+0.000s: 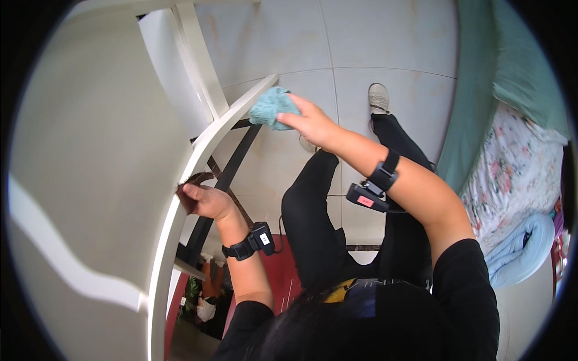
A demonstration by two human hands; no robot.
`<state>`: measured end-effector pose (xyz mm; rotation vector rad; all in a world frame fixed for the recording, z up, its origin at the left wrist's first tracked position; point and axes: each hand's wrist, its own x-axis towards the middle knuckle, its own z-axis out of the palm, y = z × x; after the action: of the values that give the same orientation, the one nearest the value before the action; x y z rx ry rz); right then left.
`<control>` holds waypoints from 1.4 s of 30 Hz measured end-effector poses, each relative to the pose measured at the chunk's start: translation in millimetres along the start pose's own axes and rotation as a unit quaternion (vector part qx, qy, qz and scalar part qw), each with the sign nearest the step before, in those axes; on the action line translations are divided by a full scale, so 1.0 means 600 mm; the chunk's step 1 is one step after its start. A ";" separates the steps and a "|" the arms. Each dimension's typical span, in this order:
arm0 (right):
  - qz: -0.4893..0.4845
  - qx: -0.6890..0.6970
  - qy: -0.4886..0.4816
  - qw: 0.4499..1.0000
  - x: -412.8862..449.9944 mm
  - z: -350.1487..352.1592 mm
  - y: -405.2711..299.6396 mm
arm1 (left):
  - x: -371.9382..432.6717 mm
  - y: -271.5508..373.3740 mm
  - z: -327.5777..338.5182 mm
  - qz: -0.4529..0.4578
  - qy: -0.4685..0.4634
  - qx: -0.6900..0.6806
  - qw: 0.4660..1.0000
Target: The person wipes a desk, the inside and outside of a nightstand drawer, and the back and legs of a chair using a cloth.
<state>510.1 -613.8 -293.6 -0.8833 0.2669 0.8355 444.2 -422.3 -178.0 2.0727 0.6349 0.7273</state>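
My right hand grips a bunched teal cloth between thumb and fingers. The cloth lies against the edge of a long white rail, close to its upper end. Lower along that rail, my left hand holds a dark brown cloth or pad at the edge; most of its fingers are hidden behind the palm. A broad pale panel fills the left side beyond the rail, and a white crosspiece meets the rail near the teal cloth.
Dark metal bars slant below the rail. Light floor tiles lie underfoot. On the right are a green cloth cover, floral bedding and a rolled light-blue item. Something red and a green plant appear low down.
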 end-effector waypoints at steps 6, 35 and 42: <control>-0.245 -0.297 -0.034 0.922 0.133 0.066 0.136 | 0.010 -0.085 0.030 0.128 0.118 0.041 0.984; 0.057 0.274 -0.127 0.952 0.336 0.105 0.188 | 0.026 -0.145 0.079 0.173 0.230 -0.007 0.958; 0.125 0.348 -0.046 0.928 0.372 0.127 0.058 | 0.024 -0.130 0.072 0.163 0.188 -0.048 0.967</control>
<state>623.2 -423.9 -383.2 -0.1429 0.5613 0.9261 470.2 -395.1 -260.4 1.9851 0.4519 1.3351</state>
